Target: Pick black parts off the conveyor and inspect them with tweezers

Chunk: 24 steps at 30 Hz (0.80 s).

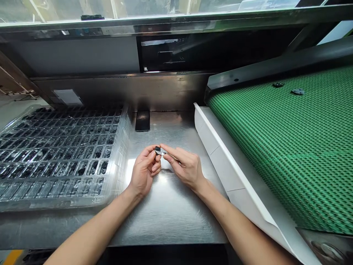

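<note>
The metal tabletop (pixel 165 221) spreads beneath both hands. The left hand (pixel 145 169) has its fingers pinched on a small black part (pixel 157 148); the right hand (pixel 189 165) has its fingers clasping a thin blade (pixel 163 152) that overlaps the part, though contact is unclear. From the part, stacked clear trays (pixel 68 204) stand at nine o'clock, many pockets filled. At four runs a white guard (pixel 226 169), with a green belt (pixel 289 147) at three. A phone (pixel 142 121) lies at eleven; two pieces (pixel 298 91) rest on the belt at two.
</note>
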Motion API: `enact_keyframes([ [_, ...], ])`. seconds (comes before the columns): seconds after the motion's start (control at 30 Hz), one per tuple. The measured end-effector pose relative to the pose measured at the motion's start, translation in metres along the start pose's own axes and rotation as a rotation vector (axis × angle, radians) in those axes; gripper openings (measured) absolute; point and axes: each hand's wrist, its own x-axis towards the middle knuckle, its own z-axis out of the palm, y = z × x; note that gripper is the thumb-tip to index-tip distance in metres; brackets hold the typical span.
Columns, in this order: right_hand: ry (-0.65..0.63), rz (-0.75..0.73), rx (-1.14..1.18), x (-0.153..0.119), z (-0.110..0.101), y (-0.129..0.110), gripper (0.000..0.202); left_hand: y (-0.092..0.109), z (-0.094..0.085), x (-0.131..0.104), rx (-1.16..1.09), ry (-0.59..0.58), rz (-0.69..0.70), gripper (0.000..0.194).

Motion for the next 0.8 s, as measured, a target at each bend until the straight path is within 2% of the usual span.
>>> enact_keyframes([
  [0.43,-0.035,0.029,0.023,0.0018,-0.0018,-0.0008,0.040,0.0016,0.0014,-0.0001,0.018,0.013,0.006,0.040],
  [0.6,-0.037,0.016,-0.035,0.0010,-0.0013,-0.0004,0.040,0.0016,0.0014,0.0005,0.013,0.022,0.000,0.043],
  [0.8,-0.012,-0.012,-0.089,0.0014,-0.0017,0.0023,0.039,0.0004,0.0004,0.0006,0.003,0.012,-0.012,0.037],
])
